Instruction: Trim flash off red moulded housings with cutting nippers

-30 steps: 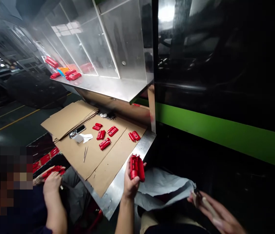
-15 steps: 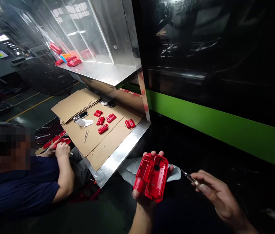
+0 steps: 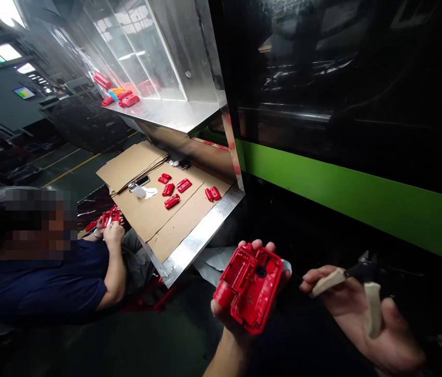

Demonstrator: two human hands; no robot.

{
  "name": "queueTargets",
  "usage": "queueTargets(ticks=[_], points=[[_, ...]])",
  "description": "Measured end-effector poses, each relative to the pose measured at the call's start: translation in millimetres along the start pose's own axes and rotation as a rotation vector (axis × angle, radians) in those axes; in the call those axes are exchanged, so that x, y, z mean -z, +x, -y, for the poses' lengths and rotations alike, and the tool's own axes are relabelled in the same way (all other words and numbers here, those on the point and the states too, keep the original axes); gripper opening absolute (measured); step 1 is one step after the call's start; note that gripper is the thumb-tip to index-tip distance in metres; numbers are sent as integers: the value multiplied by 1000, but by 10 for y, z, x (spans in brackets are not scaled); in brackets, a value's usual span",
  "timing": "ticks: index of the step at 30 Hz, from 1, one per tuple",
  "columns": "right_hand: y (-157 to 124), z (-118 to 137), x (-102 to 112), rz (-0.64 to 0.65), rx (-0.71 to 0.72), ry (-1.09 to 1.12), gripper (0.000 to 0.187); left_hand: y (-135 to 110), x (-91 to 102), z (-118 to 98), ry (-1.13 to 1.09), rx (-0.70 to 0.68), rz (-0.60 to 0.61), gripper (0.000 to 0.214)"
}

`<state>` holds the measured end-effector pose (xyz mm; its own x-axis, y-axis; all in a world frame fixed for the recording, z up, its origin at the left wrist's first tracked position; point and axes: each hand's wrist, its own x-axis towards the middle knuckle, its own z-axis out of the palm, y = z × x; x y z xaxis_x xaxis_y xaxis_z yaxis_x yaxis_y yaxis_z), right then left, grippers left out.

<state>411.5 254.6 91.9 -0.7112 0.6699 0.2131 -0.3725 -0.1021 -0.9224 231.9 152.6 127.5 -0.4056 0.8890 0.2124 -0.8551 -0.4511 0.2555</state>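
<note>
My left hand point(image 3: 240, 309) grips a red moulded plastic housing point(image 3: 250, 287), its hollow inner side turned up toward me. My right hand point(image 3: 365, 319) holds a pair of cutters with pale handles point(image 3: 356, 288), the handles spread apart, about a hand's width to the right of the housing. Both hands hover below and in front of the steel bench point(image 3: 201, 238).
Cardboard sheets point(image 3: 154, 209) on the bench carry several red parts point(image 3: 173, 191), a phone and a white scrap. More red parts lie on an upper steel shelf point(image 3: 173, 112). A person in a dark blue shirt point(image 3: 48, 288) sits left, handling red parts. A green-striped machine panel point(image 3: 342, 199) runs along the right.
My left hand brought the red housing down from the bench edge and turned its open side up. My right hand rose, and the cutters' handles are now spread.
</note>
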Motion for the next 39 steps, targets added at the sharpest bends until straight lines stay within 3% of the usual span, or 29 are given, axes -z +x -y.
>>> queueTargets(ticks=[5,12,18,22,25,30,39], points=[[-123,-54,34,12,3,109,74,-69,-20,-12,8,4,83,82],[-245,-61,102,-26,-33,125,77,-100,32,48,105,-7,70,96],[-199,96,67,-1,20,-271,58,-128,-6,43,379,41,-76,102],[-107,325,-67,-22,113,-746,50,-68,-27,49,519,-39,-11,106],[-10,464,-207,-25,233,-975,49,-6,-12,44,637,-98,80,101],[115,541,-401,19,417,-1106,51,6,2,17,692,-139,150,104],[156,517,-453,37,418,-1114,51,-96,-8,-32,740,-93,124,103]])
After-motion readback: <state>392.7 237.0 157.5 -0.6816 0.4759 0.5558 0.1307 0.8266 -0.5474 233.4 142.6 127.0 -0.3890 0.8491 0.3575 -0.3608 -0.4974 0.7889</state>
